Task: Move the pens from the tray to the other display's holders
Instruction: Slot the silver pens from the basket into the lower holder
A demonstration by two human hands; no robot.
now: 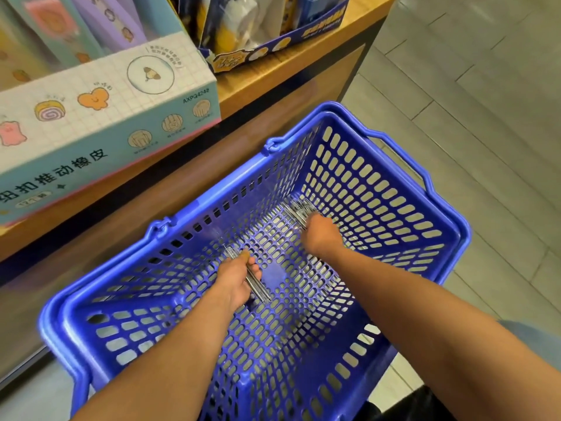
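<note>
Both my arms reach down into a blue perforated shopping basket (394,165) on the floor. My left hand (235,281) grips a small bunch of clear, silvery pens (258,287) near the basket's bottom, left of centre. My right hand (321,235) is curled round another bunch of clear pens (299,211) close to the far right wall of the basket; these are blurred. The pens' tips stick out beyond both fists.
A wooden shelf (273,77) runs along the left, above the basket. On it stand a pale blue eraser display box (106,117) and a dark blue display box (273,31). Grey tiled floor (485,101) lies to the right.
</note>
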